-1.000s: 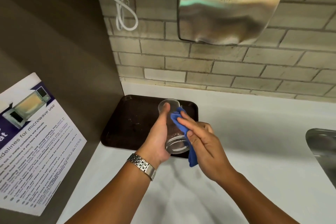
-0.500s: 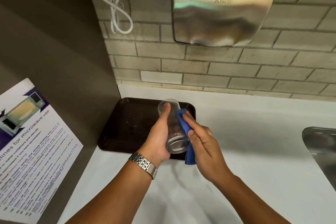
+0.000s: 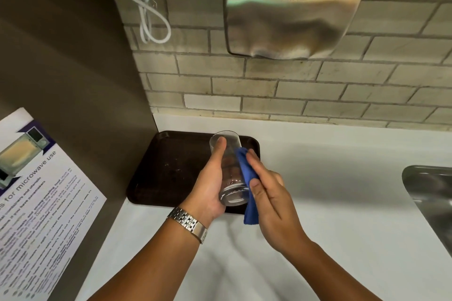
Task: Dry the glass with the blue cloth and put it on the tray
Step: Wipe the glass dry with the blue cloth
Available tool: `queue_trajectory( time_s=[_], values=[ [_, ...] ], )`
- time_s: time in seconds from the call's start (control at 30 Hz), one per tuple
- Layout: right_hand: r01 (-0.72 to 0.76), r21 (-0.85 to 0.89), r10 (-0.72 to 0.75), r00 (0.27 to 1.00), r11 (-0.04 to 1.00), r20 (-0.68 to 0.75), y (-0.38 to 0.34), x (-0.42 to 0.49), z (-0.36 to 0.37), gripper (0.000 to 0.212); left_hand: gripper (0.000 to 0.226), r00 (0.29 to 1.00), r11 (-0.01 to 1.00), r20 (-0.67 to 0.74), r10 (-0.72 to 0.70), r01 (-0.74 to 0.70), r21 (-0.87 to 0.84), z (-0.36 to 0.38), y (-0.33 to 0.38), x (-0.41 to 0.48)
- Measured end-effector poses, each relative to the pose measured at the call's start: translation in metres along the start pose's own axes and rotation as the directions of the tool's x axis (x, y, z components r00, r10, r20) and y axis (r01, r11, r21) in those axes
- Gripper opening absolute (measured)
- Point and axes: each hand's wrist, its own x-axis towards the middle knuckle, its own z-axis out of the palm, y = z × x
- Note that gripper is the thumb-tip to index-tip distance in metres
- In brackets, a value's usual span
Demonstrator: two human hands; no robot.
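My left hand (image 3: 210,188) grips a clear drinking glass (image 3: 230,168), tilted with its mouth pointing away and its base toward me. It hangs above the near right part of a dark brown tray (image 3: 166,166) that sits in the counter's back left corner. My right hand (image 3: 269,193) presses a blue cloth (image 3: 247,178) against the right side of the glass. The cloth's lower end dangles below my palm. A metal watch is on my left wrist.
A white counter (image 3: 330,203) runs to the right, with a steel sink (image 3: 430,198) at the right edge. A steel hand dryer (image 3: 291,12) and a looped white cable (image 3: 149,14) hang on the brick wall. A microwave notice (image 3: 36,198) is stuck on the brown panel at left.
My right hand has slid the blue cloth along the glass's right side, fingers now lying flatter against it. The left hand keeps the glass in about the same place.
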Motion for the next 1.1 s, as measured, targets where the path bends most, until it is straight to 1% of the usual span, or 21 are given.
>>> queue_trajectory(
  time_s=[0.03,0.1,0.13,0.2,0.3,0.33,0.43,0.47,0.53,0.6,0.67,0.7,0.73,0.77,0.8,0.83,0.87,0.93,1.0,1.03,1.1],
  values=[
    [-0.071,0.102,0.072,0.997,0.992,-0.004,0.0,0.003,0.0,0.047,0.077,1.0,1.0,-0.007,0.012,-0.012,0.007,0.0,-0.001,0.0],
    [-0.238,0.326,0.239,0.97,0.915,0.038,-0.001,0.009,0.001,0.044,0.08,0.998,0.999,-0.037,0.042,-0.041,0.025,-0.001,-0.004,-0.001],
    [-0.265,0.355,0.266,0.963,0.897,0.046,-0.002,0.009,0.001,0.043,0.082,0.998,0.999,-0.043,0.051,-0.05,0.018,-0.003,-0.006,-0.001],
    [-0.203,0.279,0.208,0.978,0.939,0.01,-0.008,0.006,0.0,0.043,0.086,0.999,0.998,-0.025,0.047,-0.048,-0.032,-0.005,-0.008,-0.003],
    [-0.01,0.038,0.012,0.999,0.999,-0.042,-0.009,0.001,-0.001,0.045,0.087,0.998,0.988,0.053,-0.016,0.024,-0.153,-0.007,-0.009,-0.009],
    [0.006,0.049,-0.004,0.999,0.999,-0.043,-0.006,0.002,-0.001,0.043,0.085,0.996,0.979,0.08,-0.034,0.049,-0.196,-0.007,-0.01,-0.011],
    [-0.161,0.228,0.168,0.986,0.96,-0.009,-0.001,0.012,0.0,0.041,0.077,0.994,0.961,0.095,-0.046,0.07,-0.268,-0.006,-0.015,-0.011],
    [-0.179,0.246,0.182,0.983,0.953,0.01,-0.003,0.012,0.0,0.041,0.075,0.995,0.963,0.083,-0.048,0.068,-0.263,-0.007,-0.016,-0.01],
    [-0.045,0.088,0.045,0.999,0.995,0.001,-0.01,0.008,-0.001,0.041,0.076,0.994,0.963,0.076,-0.077,0.094,-0.252,-0.008,-0.017,-0.011],
    [0.157,-0.128,-0.152,0.987,0.979,0.047,-0.013,0.003,-0.006,0.044,0.081,0.991,0.96,0.069,-0.118,0.132,-0.249,-0.009,-0.015,-0.013],
    [0.22,-0.187,-0.207,0.975,0.957,0.085,-0.008,0.005,-0.01,0.046,0.083,0.992,0.964,0.064,-0.11,0.122,-0.234,-0.011,-0.015,-0.012],
    [0.194,-0.16,-0.188,0.981,0.968,0.056,-0.003,0.008,-0.01,0.047,0.082,0.995,0.972,0.058,-0.085,0.096,-0.215,-0.01,-0.016,-0.01],
    [0.11,-0.098,-0.109,0.994,0.989,0.016,0.001,0.011,-0.01,0.047,0.083,0.997,0.981,0.041,-0.059,0.065,-0.183,-0.011,-0.018,-0.009],
    [-0.016,-0.007,0.016,1.0,1.0,0.002,0.004,0.015,-0.01,0.046,0.084,1.0,0.991,0.008,-0.03,0.031,-0.129,-0.011,-0.02,-0.007],
    [-0.126,0.053,0.125,0.992,0.991,0.02,0.006,0.017,-0.01,0.046,0.085,0.999,0.999,-0.036,0.009,-0.011,-0.05,-0.011,-0.022,-0.006],
    [-0.167,0.066,0.164,0.985,0.984,0.043,0.006,0.018,-0.009,0.046,0.086,0.995,0.998,-0.075,0.06,-0.057,0.038,-0.011,-0.023,-0.006],
    [-0.13,0.014,0.129,0.99,0.991,0.058,0.004,0.017,-0.01,0.047,0.088,0.988,0.987,-0.098,0.121,-0.109,0.119,-0.011,-0.023,-0.006],
    [0.096,-0.177,-0.081,0.992,0.979,0.093,-0.006,0.018,-0.014,0.051,0.102,0.962,0.943,-0.111,0.25,-0.216,0.252,-0.011,-0.024,-0.008],
    [0.346,-0.357,-0.287,0.935,0.868,0.209,-0.007,0.026,-0.02,0.055,0.117,0.944,0.9,-0.082,0.32,-0.276,0.338,-0.012,-0.026,-0.01],
    [0.395,-0.388,-0.319,0.915,0.833,0.248,-0.006,0.033,-0.024,0.056,0.118,0.941,0.893,-0.065,0.332,-0.291,0.344,-0.013,-0.027,-0.01],
    [0.378,-0.419,-0.303,0.923,0.825,0.237,-0.005,0.045,-0.032,0.056,0.118,0.938,0.876,-0.045,0.344,-0.303,0.376,-0.015,-0.028,-0.009]
  ],
)
